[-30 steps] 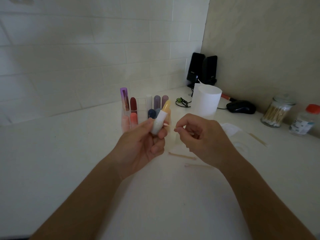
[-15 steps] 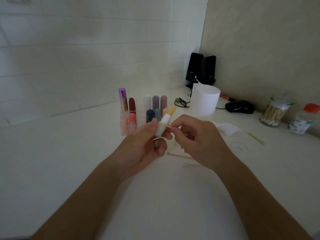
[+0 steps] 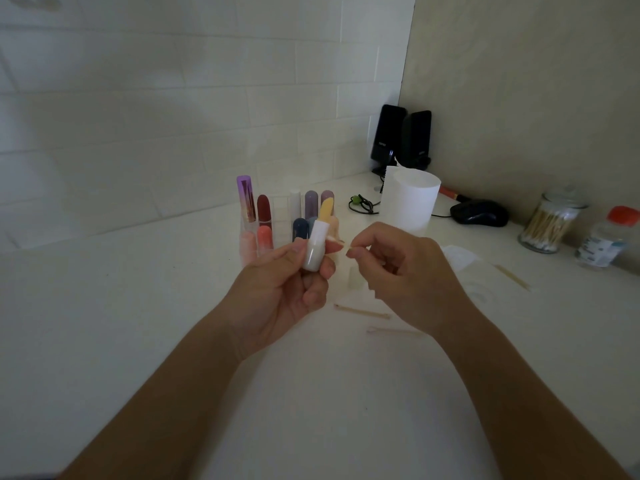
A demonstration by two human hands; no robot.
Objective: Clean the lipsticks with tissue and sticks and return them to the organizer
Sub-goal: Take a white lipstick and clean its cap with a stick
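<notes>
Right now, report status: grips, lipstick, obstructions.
Left grip holds uncapped yellow lipstick. Right grip pinches stick beside it. Loose sticks on counter below.

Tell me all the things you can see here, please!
Clear plastic organizer: one, see-through, back of the white table.
Capped lipsticks: several, purple, red, pink, blue, white, in the organizer.
Open white lipstick with yellow tip: one, in the left hand.
Thin wooden cotton stick: one, pale, in the right hand.
Loose wooden sticks: three, pale, on the table.
White tissue: one, right of the hands.
White round tub: one, behind the hands.
Black speakers: two, in the corner.
Black computer mouse: one, beside the tub.
Glass jar of cotton sticks: one, far right.
Clear bottle with red cap: one, far right.
Left hand: grips the lipstick.
Right hand: pinches the stick.
</notes>
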